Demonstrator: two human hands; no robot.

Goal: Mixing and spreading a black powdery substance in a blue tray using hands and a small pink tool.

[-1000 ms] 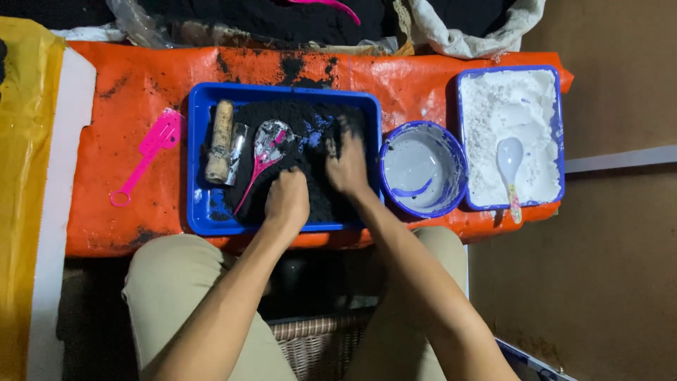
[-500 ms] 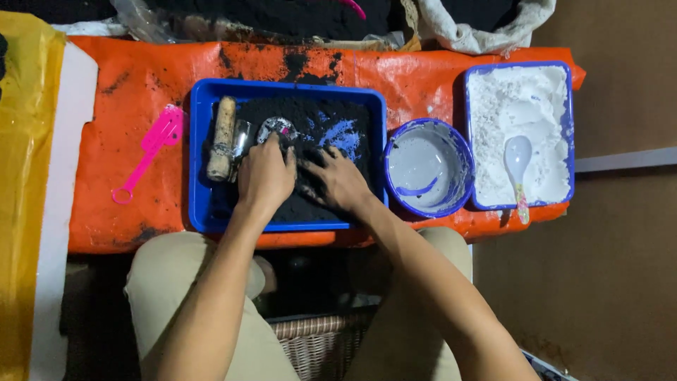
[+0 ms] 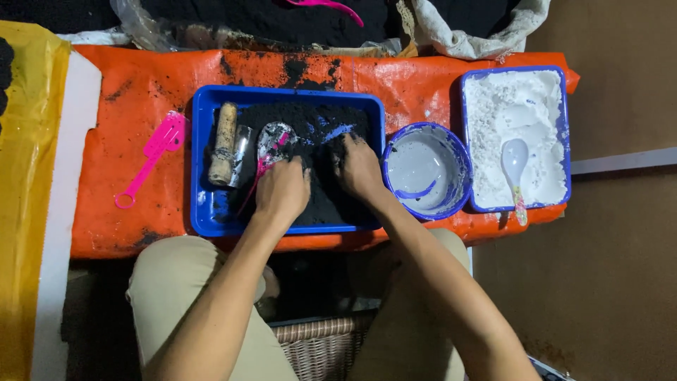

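Head view: your left hand and right hand press side by side into the black powder heaped in the blue tray. Both lie palm down, fingers curled into the pile, grasping nothing but loose powder. Half a second ago they sat closer to the tray's far-left corner; a second ago they were spread nearer its right wall, so the kneading has swept across the heap and gathered it toward the middle. A wooden roller and a powder-smeared spoon lie at the tray's left. A pink spatula rests left of the tray, a blue bowl just right of it.
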